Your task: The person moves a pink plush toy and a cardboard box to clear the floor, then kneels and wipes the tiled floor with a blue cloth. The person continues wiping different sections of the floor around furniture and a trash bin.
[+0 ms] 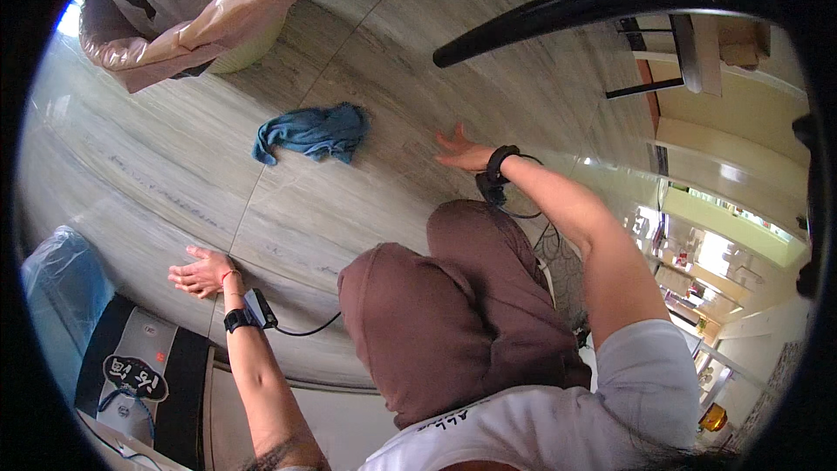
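A crumpled blue cloth (315,133) lies on the grey wood-patterned tile floor (294,209), apart from both hands. My left hand (204,272) is low at the left, fingers spread and holding nothing, close to the floor; whether it touches the tiles I cannot tell. A red string and a black strap with a small wired device (260,309) are on that wrist. To the right of the cloth, my right hand (465,150) is held out with its fingers apart and nothing in it. Its wrist wears a black band (502,163) with a cable.
A bin lined with a pinkish plastic bag (216,39) stands at the upper left. A curved black furniture leg (556,10) reaches in from the upper right. Beside my left hand are a black-and-grey printed box (134,366) and a blue plastic bag (68,281). My bent knees (386,275) are below.
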Demonstrator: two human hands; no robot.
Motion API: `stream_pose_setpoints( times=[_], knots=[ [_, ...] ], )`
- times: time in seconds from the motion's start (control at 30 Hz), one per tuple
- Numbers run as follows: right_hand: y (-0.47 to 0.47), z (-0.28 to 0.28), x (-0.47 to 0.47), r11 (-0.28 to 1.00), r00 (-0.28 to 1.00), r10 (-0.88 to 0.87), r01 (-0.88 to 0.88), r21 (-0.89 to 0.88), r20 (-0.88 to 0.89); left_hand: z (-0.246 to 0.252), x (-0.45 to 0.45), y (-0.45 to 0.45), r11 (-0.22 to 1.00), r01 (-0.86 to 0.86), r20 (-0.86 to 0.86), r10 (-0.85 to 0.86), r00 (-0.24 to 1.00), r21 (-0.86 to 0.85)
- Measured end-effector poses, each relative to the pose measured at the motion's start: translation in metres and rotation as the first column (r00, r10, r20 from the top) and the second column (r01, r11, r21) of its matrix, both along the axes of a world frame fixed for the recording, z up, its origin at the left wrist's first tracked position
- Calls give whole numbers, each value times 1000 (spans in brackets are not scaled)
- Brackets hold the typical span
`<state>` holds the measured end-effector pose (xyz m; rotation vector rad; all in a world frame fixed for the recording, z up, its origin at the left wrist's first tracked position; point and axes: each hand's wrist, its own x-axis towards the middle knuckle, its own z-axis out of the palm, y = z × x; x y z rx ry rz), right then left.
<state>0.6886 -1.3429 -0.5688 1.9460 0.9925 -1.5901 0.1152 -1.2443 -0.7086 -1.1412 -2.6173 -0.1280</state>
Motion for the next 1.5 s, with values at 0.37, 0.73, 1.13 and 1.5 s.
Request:
stream_pose_setpoints(
  times=[0.37,0.73,1.13,1.5],
  knots=[
    [40,-4,20,910,941,302,-332,-247,-154,3,-2,-2,999,32,57,-32,998,11],
    [10,-32,38,902,896,392,-419,-105,-207,3,0,-3,998,50,68,-52,996,30],
    [23,-31,46,886,903,366,-412,-215,-224,10,6,-2,1000,-10,77,12,997,-19],
    [151,86,-51,934,433,-90,349,75,-897,26,14,10,1000,19,32,-19,999,-12]
  ],
)
